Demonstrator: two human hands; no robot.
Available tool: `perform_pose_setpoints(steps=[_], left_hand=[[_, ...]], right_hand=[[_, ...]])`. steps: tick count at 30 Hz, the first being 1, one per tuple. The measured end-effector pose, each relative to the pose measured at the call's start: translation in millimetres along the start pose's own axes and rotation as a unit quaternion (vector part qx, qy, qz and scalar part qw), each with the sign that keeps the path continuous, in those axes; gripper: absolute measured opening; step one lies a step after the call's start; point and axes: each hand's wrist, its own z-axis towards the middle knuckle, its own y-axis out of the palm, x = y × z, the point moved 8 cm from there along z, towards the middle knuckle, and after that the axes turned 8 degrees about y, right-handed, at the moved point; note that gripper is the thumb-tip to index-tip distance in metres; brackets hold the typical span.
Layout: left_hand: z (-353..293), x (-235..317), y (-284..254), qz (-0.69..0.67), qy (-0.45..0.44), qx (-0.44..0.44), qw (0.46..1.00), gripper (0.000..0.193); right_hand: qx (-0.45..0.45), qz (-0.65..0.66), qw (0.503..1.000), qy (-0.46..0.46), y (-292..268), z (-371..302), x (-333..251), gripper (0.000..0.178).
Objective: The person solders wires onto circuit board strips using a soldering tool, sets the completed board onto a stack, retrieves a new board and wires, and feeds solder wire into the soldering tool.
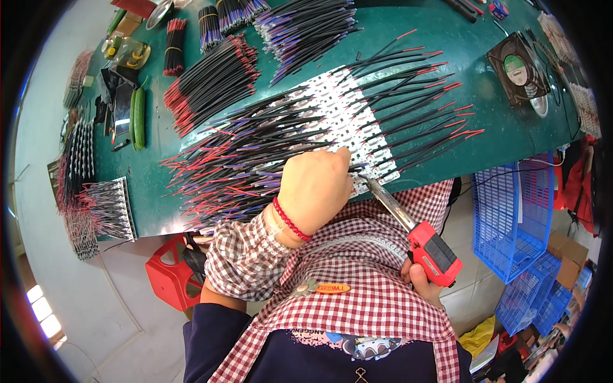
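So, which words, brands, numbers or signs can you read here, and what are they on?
I won't copy out wording or brands, but print shows here:
Orange oval badge on the checked apron: short lettering, blurred.
Dark top: a few letters, partly covered by the apron.
Red and black soldering iron: small marking, too small to read.
Black fan, round green-and-white label: too small to read.

Hands (315, 188) with red soldering iron (435, 253), white boards (350, 115), black wires (255, 135)
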Motion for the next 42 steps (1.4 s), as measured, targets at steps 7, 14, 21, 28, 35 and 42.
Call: perform_pose_setpoints(steps=[7, 14, 21, 28, 35, 42], left_hand=[[-9, -1, 0, -0.035, 0.004, 0.036, 0.999, 0.016], [-12, 9, 0, 0.007, 0.019, 0.055, 0.998, 0.011], [-11, 13, 1, 0.028, 0.035, 0.043, 0.998, 0.012], [-7, 9, 5, 0.004, 0.035, 0.034, 0.999, 0.015], [-4, 15, 6, 0.042, 0.043, 0.015, 0.998, 0.014], [1, 16, 5, 0.066, 0.049, -0.018, 0.996, 0.007]], right_hand=[[-0.005, 0.007, 1.000, 0.010, 2, -1, -1, 0.014], [-0.033, -0.017, 0.999, -0.012, 4, 1, 4, 0.006], [-0.027, -0.020, 0.999, -0.021, 2, -2, 3, 0.005], [-0.021, -0.037, 0.999, -0.012, 3, -1, 5, 0.007], [0.001, -0.010, 1.000, -0.003, -1, -3, 8, 0.003], [-0.007, 0.006, 1.000, -0.010, 1, -2, 6, 0.005]])
